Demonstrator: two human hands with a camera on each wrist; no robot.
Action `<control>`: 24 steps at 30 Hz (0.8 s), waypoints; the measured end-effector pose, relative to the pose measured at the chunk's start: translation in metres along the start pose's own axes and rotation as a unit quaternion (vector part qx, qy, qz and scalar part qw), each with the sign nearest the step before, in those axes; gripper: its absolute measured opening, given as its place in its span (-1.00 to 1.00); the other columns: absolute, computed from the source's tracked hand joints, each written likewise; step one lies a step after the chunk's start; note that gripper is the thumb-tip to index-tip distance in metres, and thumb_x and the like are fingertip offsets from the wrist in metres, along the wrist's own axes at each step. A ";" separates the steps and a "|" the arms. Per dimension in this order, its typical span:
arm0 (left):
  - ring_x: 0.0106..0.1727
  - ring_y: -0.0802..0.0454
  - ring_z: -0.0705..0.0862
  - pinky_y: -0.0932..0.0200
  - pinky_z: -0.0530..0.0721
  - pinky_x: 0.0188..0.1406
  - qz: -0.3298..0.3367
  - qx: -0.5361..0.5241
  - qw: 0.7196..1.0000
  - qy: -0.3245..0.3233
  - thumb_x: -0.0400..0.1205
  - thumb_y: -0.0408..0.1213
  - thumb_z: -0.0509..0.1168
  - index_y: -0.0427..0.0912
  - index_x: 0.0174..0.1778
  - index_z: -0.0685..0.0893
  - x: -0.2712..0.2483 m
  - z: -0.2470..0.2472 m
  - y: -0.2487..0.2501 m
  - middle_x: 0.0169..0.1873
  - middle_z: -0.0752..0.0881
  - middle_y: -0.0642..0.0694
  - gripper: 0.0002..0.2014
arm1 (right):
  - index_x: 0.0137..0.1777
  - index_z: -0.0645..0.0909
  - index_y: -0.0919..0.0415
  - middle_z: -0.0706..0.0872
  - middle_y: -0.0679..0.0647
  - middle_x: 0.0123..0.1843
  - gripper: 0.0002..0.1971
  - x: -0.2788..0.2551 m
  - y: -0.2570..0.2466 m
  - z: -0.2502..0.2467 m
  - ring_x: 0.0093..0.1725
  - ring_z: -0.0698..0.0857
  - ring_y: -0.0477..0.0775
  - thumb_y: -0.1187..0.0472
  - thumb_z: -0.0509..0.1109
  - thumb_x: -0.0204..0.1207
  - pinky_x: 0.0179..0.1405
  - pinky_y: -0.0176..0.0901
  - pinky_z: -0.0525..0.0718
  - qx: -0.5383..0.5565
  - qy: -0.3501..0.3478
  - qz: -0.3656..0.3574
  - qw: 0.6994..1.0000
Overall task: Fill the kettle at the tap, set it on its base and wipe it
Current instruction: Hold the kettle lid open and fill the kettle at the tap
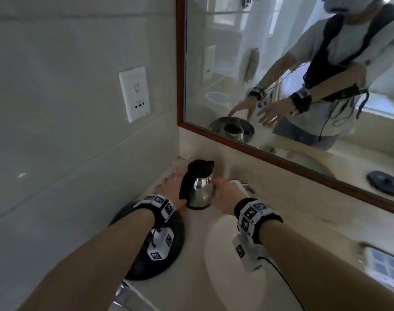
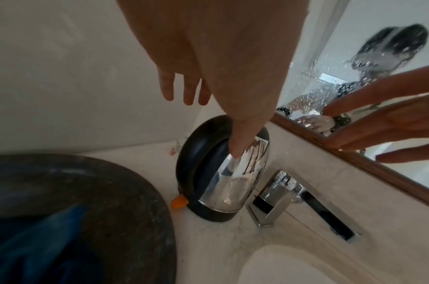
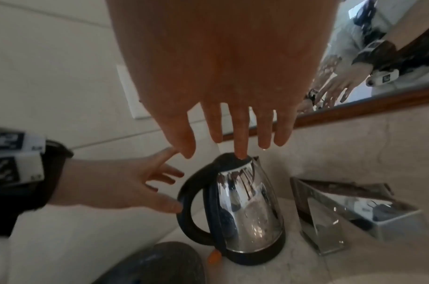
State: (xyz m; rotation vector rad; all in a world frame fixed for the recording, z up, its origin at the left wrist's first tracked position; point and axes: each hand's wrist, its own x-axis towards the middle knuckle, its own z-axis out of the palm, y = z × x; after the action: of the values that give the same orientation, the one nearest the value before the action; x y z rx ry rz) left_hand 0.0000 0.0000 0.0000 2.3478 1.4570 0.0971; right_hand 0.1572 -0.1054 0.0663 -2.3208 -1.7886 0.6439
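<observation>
The kettle, polished conical steel with a black loop handle and lid, stands upright on the marble surface near its back left corner, beside the squared chrome tap. Left hand and right hand flank it, fingers spread and straight, gripping nothing.

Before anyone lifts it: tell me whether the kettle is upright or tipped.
Upright. The kettle stands on its black bottom ring on the counter, lid on top, handle vertical.
</observation>
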 end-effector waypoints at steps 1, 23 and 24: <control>0.54 -0.33 0.41 -0.31 0.48 0.44 0.014 0.003 1.000 -0.015 0.46 0.01 0.40 0.24 0.70 -0.23 0.008 -0.005 0.001 0.61 0.32 -0.20 0.06 | 0.53 0.38 -0.01 0.65 0.13 0.37 -0.44 0.011 -0.001 0.005 0.36 0.59 0.27 0.01 0.31 0.50 0.33 0.03 0.58 0.006 -0.013 0.016 1.000; -0.08 -0.25 0.74 -0.09 0.80 -0.16 0.112 0.130 0.981 -0.094 0.21 -0.13 0.59 0.21 0.58 0.06 0.087 -0.012 0.026 0.09 0.71 -0.22 0.10 | 0.34 0.57 0.02 0.75 0.10 0.17 -0.61 0.067 0.017 0.005 0.16 0.71 0.15 0.00 0.23 0.53 -0.09 -0.13 0.53 -0.054 -0.076 0.035 0.995; -0.02 -0.26 0.74 -0.10 0.80 -0.13 0.113 0.136 0.981 -0.085 0.21 -0.13 0.58 0.20 0.58 0.07 0.083 -0.011 0.026 0.11 0.70 -0.21 0.09 | 0.28 0.60 0.06 0.76 0.11 0.12 -0.65 0.064 0.020 0.003 0.14 0.72 0.17 0.02 0.23 0.54 -0.10 -0.12 0.54 -0.049 -0.070 0.030 0.996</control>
State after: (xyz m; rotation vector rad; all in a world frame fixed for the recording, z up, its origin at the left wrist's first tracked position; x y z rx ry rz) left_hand 0.0577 0.0651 0.0076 2.6578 1.1822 -0.2536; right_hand 0.1861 -0.0511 0.0408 -2.4578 -1.8560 0.7603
